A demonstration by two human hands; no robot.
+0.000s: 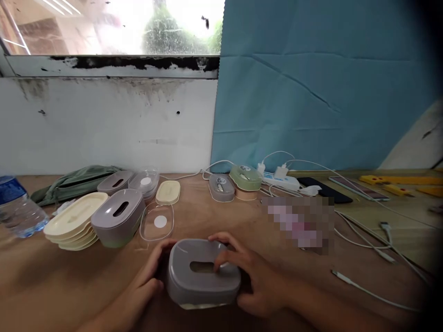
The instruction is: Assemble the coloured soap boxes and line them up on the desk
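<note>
Watching this from afar through the head cam, and both hands are right on the job. My right hand (256, 273) has a grip on the grey box (199, 284): index fingertip at the right end of the slot in its top, other fingers over the back edge, thumb by the front right corner. My left hand (147, 277) is curled along the box's left side, fingers at the back corner. Can't tell how hard that one's pressing.

The box sits slot-up at the near edge of my view, between the hands, with a pale rim peeking out underneath.

Just behind it on the left there's a clear lid (149, 227) with a round white sticker, then a small cream lid (168, 192) past that. Further left, a second slotted box (119, 221) with a greenish base stands beside a pile of cream lids (76, 214). A water bottle (21, 213) and a green bag (79, 183) finish off that side.

Back toward the wall I've got a small grey container (221, 190) next to a green one (245, 179) and a power strip (289, 183). White cables sprawl across the right, and a patch there is pixelated, so no clue.
</note>
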